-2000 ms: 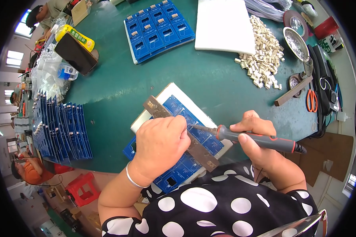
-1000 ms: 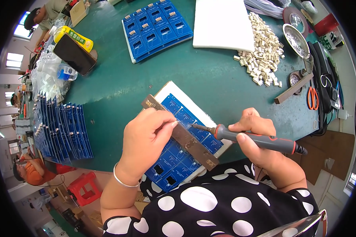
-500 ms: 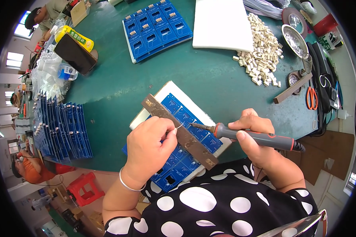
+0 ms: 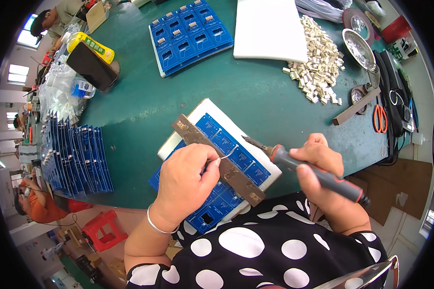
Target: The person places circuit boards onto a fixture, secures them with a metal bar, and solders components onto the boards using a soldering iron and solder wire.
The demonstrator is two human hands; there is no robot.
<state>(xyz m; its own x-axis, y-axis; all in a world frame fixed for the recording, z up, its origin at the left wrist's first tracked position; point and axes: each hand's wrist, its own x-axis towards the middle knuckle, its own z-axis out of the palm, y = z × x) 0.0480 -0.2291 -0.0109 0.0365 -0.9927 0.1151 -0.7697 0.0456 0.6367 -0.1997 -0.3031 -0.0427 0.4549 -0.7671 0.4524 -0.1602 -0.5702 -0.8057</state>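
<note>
My right hand (image 4: 321,156) is closed around the grey-and-red grip of a soldering iron (image 4: 318,176). The iron's dark tip hangs past the upper right edge of a blue circuit board panel (image 4: 248,165), over or near the white foam pad (image 4: 207,107) beneath it. Pinched in the fingers of my left hand (image 4: 188,169) is a thin solder wire (image 4: 230,153), its end reaching over the board. A worn brown metal bar (image 4: 238,180) lies diagonally across the panel, and my left hand rests by it, covering part of the board.
Beyond are a stack of blue boards with white connectors (image 4: 190,36), a white foam sheet (image 4: 270,29) and a heap of connectors (image 4: 318,62). An iron stand (image 4: 359,98) and orange scissors (image 4: 380,119) lie right. Upright boards (image 4: 77,159) and a phone (image 4: 91,65) stand left.
The soldering iron has moved right, its tip away from the board's middle toward the panel's edge. My left hand has shifted slightly right, and more of the solder wire shows.
</note>
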